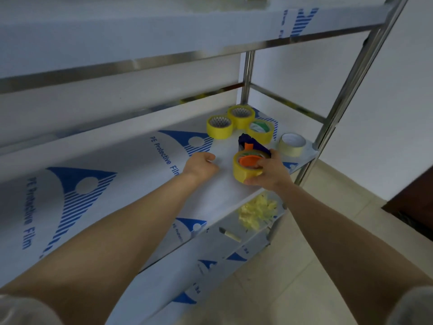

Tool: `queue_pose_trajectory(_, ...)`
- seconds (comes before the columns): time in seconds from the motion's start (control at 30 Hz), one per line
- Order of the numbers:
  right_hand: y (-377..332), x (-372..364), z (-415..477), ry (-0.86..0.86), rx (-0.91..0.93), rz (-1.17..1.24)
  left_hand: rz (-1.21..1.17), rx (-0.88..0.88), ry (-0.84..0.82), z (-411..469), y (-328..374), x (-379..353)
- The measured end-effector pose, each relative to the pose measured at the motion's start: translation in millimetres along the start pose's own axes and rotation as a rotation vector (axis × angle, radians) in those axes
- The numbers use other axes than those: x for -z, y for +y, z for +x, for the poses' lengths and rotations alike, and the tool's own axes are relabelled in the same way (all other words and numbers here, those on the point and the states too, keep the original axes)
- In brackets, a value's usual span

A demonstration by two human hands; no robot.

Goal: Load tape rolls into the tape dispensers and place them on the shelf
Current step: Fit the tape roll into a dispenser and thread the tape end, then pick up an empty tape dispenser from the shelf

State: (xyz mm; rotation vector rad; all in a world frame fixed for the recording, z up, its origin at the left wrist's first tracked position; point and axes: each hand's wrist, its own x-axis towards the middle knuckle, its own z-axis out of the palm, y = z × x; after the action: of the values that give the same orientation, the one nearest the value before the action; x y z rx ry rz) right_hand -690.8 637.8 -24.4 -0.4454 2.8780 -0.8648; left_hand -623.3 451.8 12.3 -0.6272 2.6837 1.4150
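The tape dispenser (pixel 254 148), dark blue with an orange hub, sits on the middle shelf (pixel 131 174) near its right end, and a yellow tape roll (pixel 243 170) is seated on that hub. The right hand (pixel 269 171) wraps around the near side of this roll, thumb under its lower edge and fingers curled over the orange centre, clasping roll and dispenser together. Those fingers cover much of the hub, so how fully the roll is seated cannot be told, and the dispenser's far end is only a dark shape.

The left hand (pixel 202 165) rests on the shelf just beside the dispenser, apart from it, its fingers curled loosely inward and holding nothing.

Behind the dispenser three more yellow rolls lie flat and close together: one at the left (pixel 219 127), one at the back (pixel 241 115), and one with a green-and-white core (pixel 261 132) just behind the dispenser. A pale cream roll (pixel 292 144) lies apart from them near the right front corner of the shelf, beside the steel post (pixel 346 90).

The shelf carries white protective film printed with blue logos. The upper shelf (pixel 164 31) is seen from below at an angle, and what lies on it is cut off by the top edge.

On the lower shelf (pixel 234 249) a heap of crumpled yellow scraps (pixel 256 211) lies partly under the middle shelf's edge, and a small brush-like item (pixel 229 233) is too blurred to identify.
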Motion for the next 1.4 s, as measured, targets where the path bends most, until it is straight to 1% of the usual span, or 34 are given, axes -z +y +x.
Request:
queue_pose_trajectory(0.07, 10, 6, 16, 0.003, 0.045, 0.085, -0.011, 0.019, 0.02, 9, 9, -10)
queue_pose_trajectory(0.1, 17, 10, 25, -0.008, 0.035, 0.193, -0.023, 0.031, 0.032, 14, 14, -16)
queue_pose_trajectory(0.17, 29, 16, 44, -0.008, 0.014, 0.228, -0.048, 0.068, 0.054, 21, 25, -28)
queue_pose_trajectory(0.23, 42, 19, 58, -0.079, 0.042, 0.204, -0.054, 0.103, 0.071, 24, 35, -41)
queue_pose_trajectory(0.3, 51, 25, 66, -0.128, 0.107, 0.038, -0.052, 0.12, 0.09, 27, 45, -53)
queue_pose_trajectory(0.37, 61, 28, 77, -0.167, 0.16, -0.027, -0.058, 0.137, 0.117, 31, 53, -62)
queue_pose_trajectory(0.47, 69, 31, 85, -0.181, 0.213, -0.012, -0.071, 0.173, 0.153, 33, 60, -69)
queue_pose_trajectory(0.57, 77, 30, 90, -0.17, 0.264, -0.057, -0.064, 0.202, 0.179, 33, 62, -75)
queue_pose_trajectory(0.7, 82, 28, 94, -0.174, 0.255, -0.132, -0.037, 0.229, 0.229, 33, 63, -80)
queue_pose_trajectory(0.77, 80, 27, 89, -0.165, 0.232, -0.214, -0.016, 0.237, 0.244, 31, 64, -80)
queue_pose_trajectory(0.8, 78, 25, 86, -0.122, 0.249, -0.235, -0.005, 0.241, 0.252, 30, 64, -79)
queue_pose_trajectory(0.87, 70, 19, 78, 0.048, 0.351, -0.227, -0.004, 0.255, 0.274, 28, 61, -75)
queue_pose_trajectory(0.93, 59, 14, 70, 0.124, 0.457, -0.215, -0.004, 0.276, 0.295, 23, 57, -70)
queue_pose_trajectory(1.0, 45, 7, 65, 0.103, 0.527, -0.216, 0.005, 0.292, 0.313, 16, 50, -63)
queue_pose_trajectory(1.13, 10, -9, 53, -0.018, 0.628, -0.213, -0.008, 0.324, 0.365, -4, 31, -44)
queue_pose_trajectory(1.3, -43, -35, 26, -0.137, 0.71, -0.211, -0.016, 0.353, 0.41, -40, -3, -8)
queue_pose_trajectory(1.4, -84, -54, 3, -0.21, 0.756, -0.158, -0.012, 0.372, 0.448, -72, -30, 22)
